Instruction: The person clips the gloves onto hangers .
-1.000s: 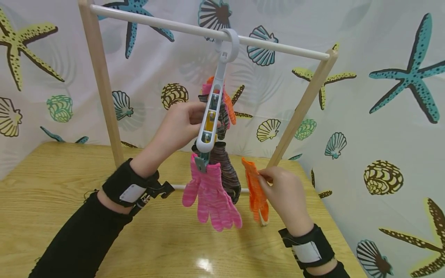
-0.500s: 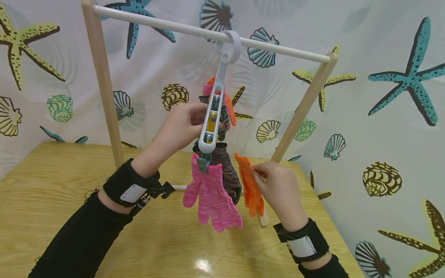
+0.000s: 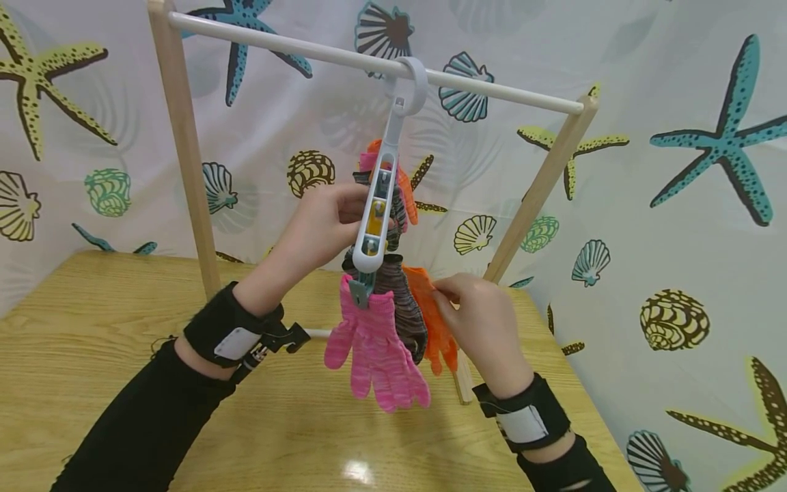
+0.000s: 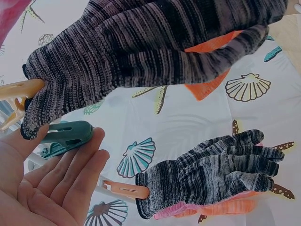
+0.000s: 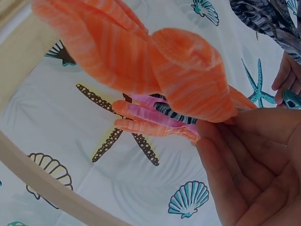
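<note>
My right hand (image 3: pixel 482 314) pinches an orange knit glove (image 3: pixel 433 321) near its cuff. In the right wrist view the orange glove (image 5: pixel 141 61) droops from the fingertips. My left hand (image 3: pixel 326 222) is at the white clip hanger (image 3: pixel 369 253), partly hidden behind it. In the left wrist view, a teal clip (image 4: pixel 70 134) lies between its thumb and fingers. A pink glove (image 3: pixel 375 342) hangs from a grey-green clip at the hanger's near end. Just behind it hangs a dark striped glove (image 3: pixel 399 301), held by a yellow clip (image 4: pixel 23 89).
The hanger hooks over a white rail (image 3: pixel 277 44) between wooden posts (image 3: pixel 184 137). At the hanger's far side hang another striped glove (image 4: pixel 207 172) and more pink and orange gloves. Below is a wooden table (image 3: pixel 277 424); a shell-print cloth (image 3: pixel 615 171) covers the back.
My right hand has moved left and slightly up with the orange glove, which now overlaps the dark striped glove's edge in the head view. The left hand stays at the hanger.
</note>
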Tool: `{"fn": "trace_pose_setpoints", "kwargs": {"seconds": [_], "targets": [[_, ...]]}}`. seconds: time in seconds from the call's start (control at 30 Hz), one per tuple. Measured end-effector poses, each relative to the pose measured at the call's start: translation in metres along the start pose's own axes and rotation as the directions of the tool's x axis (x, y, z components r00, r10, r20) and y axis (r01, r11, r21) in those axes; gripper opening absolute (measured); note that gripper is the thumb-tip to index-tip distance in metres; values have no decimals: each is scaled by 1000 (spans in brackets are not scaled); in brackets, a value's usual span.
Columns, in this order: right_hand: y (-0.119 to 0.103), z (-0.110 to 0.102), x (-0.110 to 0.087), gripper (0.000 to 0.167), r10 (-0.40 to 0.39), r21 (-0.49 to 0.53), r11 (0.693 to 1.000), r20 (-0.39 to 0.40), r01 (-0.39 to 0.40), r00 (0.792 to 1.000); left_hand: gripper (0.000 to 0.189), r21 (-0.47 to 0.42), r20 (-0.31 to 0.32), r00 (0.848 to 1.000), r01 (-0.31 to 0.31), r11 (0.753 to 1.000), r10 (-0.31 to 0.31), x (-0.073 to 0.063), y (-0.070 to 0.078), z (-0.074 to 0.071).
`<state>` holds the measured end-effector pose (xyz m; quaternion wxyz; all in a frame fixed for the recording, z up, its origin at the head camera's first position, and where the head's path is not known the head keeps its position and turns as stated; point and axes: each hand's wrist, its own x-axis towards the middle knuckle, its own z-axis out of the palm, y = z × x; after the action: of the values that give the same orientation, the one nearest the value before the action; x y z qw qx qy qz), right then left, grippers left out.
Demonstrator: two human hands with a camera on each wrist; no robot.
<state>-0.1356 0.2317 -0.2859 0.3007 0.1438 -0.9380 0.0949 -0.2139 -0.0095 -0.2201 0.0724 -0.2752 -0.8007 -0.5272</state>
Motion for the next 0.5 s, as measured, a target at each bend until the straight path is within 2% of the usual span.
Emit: {"fn": "trace_pose_setpoints", "kwargs": {"seconds": [0.5], "targets": [[-14,-4,16,11,-18,53,998,-11,18,1000,43,1,-5,1000,-1,1000,1,0,-2,1]]}}
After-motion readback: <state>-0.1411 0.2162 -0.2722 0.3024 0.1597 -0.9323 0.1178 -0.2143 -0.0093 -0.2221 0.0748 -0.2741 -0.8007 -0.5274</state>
